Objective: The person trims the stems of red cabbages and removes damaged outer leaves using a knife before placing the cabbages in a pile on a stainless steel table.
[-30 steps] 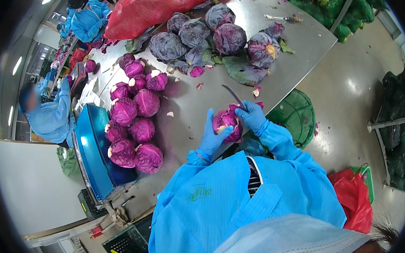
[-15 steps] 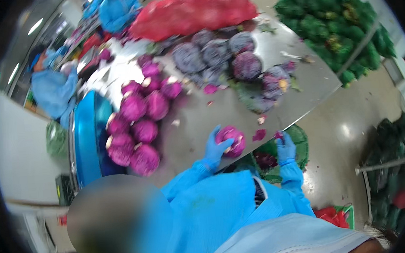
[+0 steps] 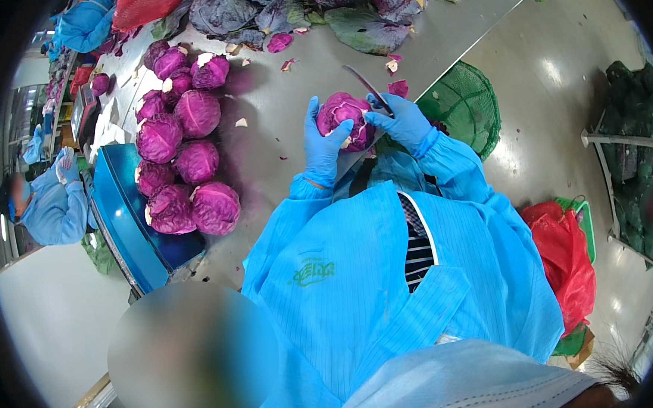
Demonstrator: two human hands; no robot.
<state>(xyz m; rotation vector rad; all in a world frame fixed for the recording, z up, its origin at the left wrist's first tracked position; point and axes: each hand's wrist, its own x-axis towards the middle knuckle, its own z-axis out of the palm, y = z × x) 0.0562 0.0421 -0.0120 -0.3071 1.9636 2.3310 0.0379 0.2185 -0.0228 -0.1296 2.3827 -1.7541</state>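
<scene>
Purple and tightly leaved, a red cabbage (image 3: 344, 121) sits at the near edge of the steel table (image 3: 290, 101), cupped from the side by the worker's gloved left hand (image 3: 323, 141). Half a second ago the right hand (image 3: 404, 121) had swung away from the head, out over the green mesh bin (image 3: 466, 106) below the table edge. Now it is back against the cabbage, closed around the handle of a knife (image 3: 368, 89) whose dark blade angles up and away over the top of the head. The return of the blade suggests trimming is resuming on the same cabbage rather than a fresh one being picked up.

Small purple scraps (image 3: 398, 87) lie on the steel just beyond the hands — signs of leaves already cut off. To the worker's left, a cluster of trimmed, glossy heads (image 3: 189, 164) rests between the table and a blue crate (image 3: 129, 223), well apart from the one in hand. Larger, dull, untrimmed heads (image 3: 225, 8) are heaped at the far end beside a red net sack (image 3: 146, 2). Another person in blue (image 3: 54, 206) works at the far left.
</scene>
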